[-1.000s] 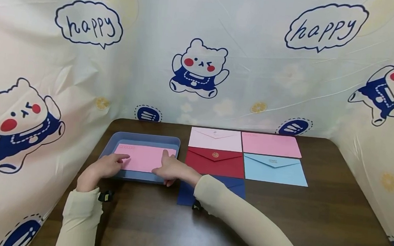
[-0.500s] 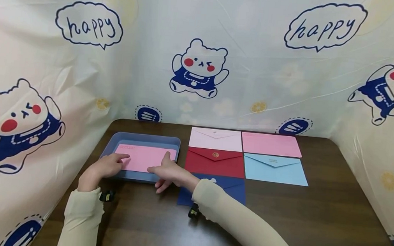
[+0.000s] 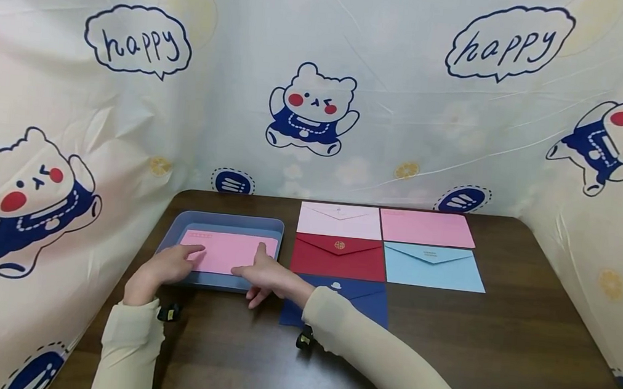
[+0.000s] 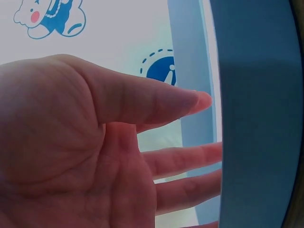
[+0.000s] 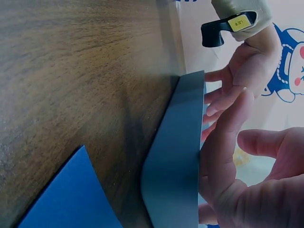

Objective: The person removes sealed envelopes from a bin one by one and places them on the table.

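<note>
Inside a shallow blue-grey tray (image 3: 231, 219) at the table's left lies a pink envelope (image 3: 225, 252), its printed side up. My left hand (image 3: 169, 263) reaches over the tray's front left part, a finger extended onto the envelope's left side. In the left wrist view that hand (image 4: 109, 128) has straight fingers, partly hidden behind the tray wall (image 4: 261, 114). My right hand (image 3: 267, 275) is over the tray's front right corner, with one finger pointing across the envelope's right end. Its lower fingers hang outside the front wall. Whether the fingertips press the paper is unclear.
Right of the tray lie a pale pink envelope (image 3: 339, 221), another pink one (image 3: 427, 228), a red envelope (image 3: 339, 262), a light blue envelope (image 3: 432, 273) and a dark blue envelope (image 3: 368, 307) partly under my right forearm. A patterned curtain (image 3: 326, 23) surrounds the table.
My right hand has shifted slightly left along the tray's front edge, and its lower fingers have spread outside the wall. The left hand and the envelope stay nearly where they were.
</note>
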`<action>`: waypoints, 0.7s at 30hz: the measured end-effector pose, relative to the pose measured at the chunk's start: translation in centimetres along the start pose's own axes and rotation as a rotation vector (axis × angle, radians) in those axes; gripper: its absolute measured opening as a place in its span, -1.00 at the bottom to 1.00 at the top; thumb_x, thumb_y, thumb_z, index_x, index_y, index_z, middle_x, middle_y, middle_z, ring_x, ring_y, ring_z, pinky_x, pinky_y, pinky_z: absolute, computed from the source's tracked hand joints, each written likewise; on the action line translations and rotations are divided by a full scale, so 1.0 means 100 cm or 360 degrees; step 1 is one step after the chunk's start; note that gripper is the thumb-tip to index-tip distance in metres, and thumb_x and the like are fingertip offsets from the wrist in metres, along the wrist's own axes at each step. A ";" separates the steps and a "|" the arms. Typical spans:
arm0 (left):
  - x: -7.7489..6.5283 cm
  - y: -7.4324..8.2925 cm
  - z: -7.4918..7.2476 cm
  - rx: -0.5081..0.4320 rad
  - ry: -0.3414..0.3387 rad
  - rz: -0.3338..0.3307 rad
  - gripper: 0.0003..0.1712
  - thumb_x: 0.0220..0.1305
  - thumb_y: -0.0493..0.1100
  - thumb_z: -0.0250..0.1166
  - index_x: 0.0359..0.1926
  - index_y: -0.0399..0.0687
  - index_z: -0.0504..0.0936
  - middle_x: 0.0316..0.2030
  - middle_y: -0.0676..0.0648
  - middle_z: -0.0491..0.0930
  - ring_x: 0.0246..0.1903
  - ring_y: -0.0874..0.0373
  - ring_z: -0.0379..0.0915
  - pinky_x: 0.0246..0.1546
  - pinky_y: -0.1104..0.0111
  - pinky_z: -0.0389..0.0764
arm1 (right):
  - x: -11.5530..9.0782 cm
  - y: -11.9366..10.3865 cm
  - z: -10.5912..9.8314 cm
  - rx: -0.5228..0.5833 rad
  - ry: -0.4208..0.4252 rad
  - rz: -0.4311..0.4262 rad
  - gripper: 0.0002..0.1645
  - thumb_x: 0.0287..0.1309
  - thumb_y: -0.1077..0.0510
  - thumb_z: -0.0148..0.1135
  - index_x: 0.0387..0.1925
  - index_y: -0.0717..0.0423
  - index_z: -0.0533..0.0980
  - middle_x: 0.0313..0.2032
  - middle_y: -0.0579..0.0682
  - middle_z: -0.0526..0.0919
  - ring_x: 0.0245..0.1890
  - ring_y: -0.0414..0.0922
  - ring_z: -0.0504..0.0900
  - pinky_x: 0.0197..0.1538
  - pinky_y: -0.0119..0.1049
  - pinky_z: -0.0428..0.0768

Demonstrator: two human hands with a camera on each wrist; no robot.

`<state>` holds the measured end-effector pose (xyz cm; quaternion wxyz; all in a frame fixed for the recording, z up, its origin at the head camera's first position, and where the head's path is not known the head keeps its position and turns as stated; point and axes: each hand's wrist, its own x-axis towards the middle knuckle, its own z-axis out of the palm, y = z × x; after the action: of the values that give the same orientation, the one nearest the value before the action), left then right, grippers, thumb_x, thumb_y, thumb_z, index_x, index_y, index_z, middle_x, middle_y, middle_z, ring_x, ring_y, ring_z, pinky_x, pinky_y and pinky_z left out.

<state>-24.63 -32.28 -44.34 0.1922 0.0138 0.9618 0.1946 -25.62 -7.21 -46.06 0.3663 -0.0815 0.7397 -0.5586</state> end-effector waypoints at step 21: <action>0.007 0.020 0.018 0.0088 -0.0007 0.0165 -0.53 0.53 -0.17 0.15 0.31 -0.36 0.59 0.21 -0.54 0.47 0.21 -0.44 0.36 0.27 -0.31 0.37 | 0.023 -0.005 -0.002 -0.0690 0.0343 -0.0066 0.03 0.39 0.04 0.36 0.66 0.12 0.02 0.54 0.29 0.13 -0.69 -0.06 0.62 -0.60 -0.28 0.64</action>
<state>-24.76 -29.69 -45.34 0.1835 0.0693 0.9644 0.1777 -27.53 -8.48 -46.68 0.2476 -0.1133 0.8752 -0.3998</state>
